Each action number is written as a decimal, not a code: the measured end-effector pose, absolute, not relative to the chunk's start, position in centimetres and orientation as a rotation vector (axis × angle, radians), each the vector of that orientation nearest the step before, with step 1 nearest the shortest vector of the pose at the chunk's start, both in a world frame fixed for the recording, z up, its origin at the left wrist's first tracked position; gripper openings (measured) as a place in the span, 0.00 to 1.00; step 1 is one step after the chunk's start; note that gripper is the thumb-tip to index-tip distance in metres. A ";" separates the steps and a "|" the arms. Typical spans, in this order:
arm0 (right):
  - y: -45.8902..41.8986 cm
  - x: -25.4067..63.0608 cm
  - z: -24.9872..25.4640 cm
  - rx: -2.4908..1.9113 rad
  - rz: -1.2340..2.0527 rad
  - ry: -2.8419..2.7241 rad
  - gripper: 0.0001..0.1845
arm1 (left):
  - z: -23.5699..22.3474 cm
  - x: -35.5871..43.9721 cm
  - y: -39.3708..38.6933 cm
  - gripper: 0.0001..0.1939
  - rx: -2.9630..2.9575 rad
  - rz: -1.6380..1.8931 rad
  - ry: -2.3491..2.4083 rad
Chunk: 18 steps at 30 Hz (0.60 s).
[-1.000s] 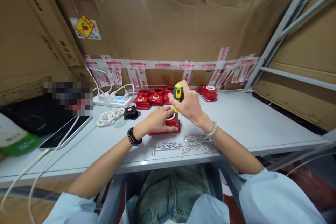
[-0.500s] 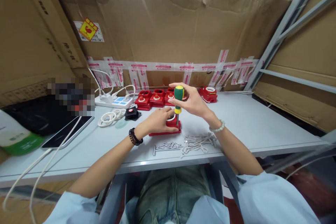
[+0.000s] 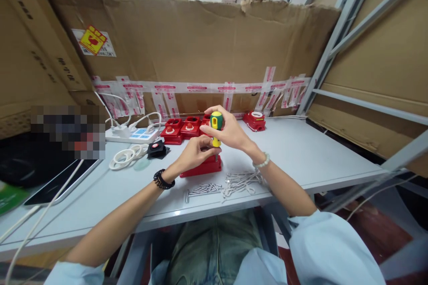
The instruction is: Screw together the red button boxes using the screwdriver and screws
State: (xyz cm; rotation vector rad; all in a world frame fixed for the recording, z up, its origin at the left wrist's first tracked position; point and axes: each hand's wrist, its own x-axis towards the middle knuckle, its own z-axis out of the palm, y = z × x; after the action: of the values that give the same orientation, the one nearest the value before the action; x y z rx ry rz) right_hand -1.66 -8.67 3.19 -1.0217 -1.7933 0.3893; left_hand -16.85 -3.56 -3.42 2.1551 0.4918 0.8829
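My right hand [image 3: 229, 132] is closed around the green and yellow handle of a screwdriver [image 3: 216, 124], held upright over a red box [image 3: 202, 167] on the grey table [image 3: 301, 151]. My left hand [image 3: 193, 152] rests on top of that red box, fingers curled and pinched near the screwdriver's shaft. Whether the tip touches a screw is hidden by my fingers. A heap of loose silver screws [image 3: 227, 182] lies just in front of the box, near the table's front edge.
A row of red boxes [image 3: 182, 128] stands at the back, with one more [image 3: 255, 120] to the right. A white power strip [image 3: 132, 134], white rings [image 3: 124, 156], a black part [image 3: 156, 148] and a tablet [image 3: 58, 182] lie left. Cardboard walls surround the table; a metal rack stands right.
The view has shifted left and down a little. My left hand has lifted its fingers from the box's top towards the screwdriver shaft. My right hand keeps hold of the handle.
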 end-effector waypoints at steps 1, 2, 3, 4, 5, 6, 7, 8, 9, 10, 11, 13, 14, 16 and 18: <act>-8.7 -1.8 3.2 -1.044 0.321 -1.760 0.20 | -3.5 -16.8 -3.6 0.14 2.135 0.904 0.497; -8.8 -2.0 3.2 -1.055 0.274 -1.736 0.19 | -3.6 -16.8 -3.6 0.14 2.117 0.919 0.501; -8.8 -2.2 3.2 -1.055 0.254 -1.722 0.18 | -3.7 -16.7 -3.6 0.15 2.102 0.929 0.505; -8.8 -2.3 3.3 -1.045 0.258 -1.714 0.16 | -3.7 -16.8 -3.5 0.15 2.093 0.932 0.510; -8.8 -2.4 3.3 -1.028 0.281 -1.710 0.15 | -3.6 -16.8 -3.5 0.15 2.090 0.925 0.511; -8.7 -2.4 3.3 -1.010 0.312 -1.705 0.13 | -3.6 -16.9 -3.5 0.16 2.090 0.901 0.499; -8.6 -2.4 3.2 -0.992 0.345 -1.698 0.12 | -3.4 -17.0 -3.5 0.16 2.088 0.860 0.471; -8.4 -2.4 3.2 -0.974 0.373 -1.689 0.11 | -3.3 -17.0 -3.5 0.17 2.076 0.812 0.435; -8.3 -2.4 3.1 -0.960 0.395 -1.682 0.10 | -3.2 -17.1 -3.5 0.17 2.056 0.764 0.402; -8.2 -2.4 3.1 -0.950 0.407 -1.679 0.10 | -3.0 -17.1 -3.5 0.16 2.030 0.726 0.378; -8.1 -2.5 3.0 -0.948 0.413 -1.678 0.10 | -3.0 -17.1 -3.6 0.16 2.003 0.704 0.369; -8.1 -2.6 3.0 -0.956 0.414 -1.677 0.10 | -3.0 -16.8 -3.6 0.16 1.964 0.721 0.396; -8.1 -2.6 2.9 -0.965 0.399 -1.667 0.11 | -3.0 -16.6 -3.6 0.16 1.953 0.753 0.420; -8.3 -2.8 2.8 -0.984 0.347 -1.633 0.11 | -3.3 -16.3 -3.6 0.17 1.926 0.835 0.468; -8.4 -2.9 2.8 -0.985 0.295 -1.613 0.11 | -3.4 -16.2 -3.5 0.18 1.911 0.890 0.491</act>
State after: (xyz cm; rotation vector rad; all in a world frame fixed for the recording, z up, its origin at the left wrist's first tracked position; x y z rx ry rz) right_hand -2.91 -8.38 2.79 -0.9848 -1.6129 0.2954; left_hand -16.15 -3.54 -3.43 1.9114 0.4913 0.8897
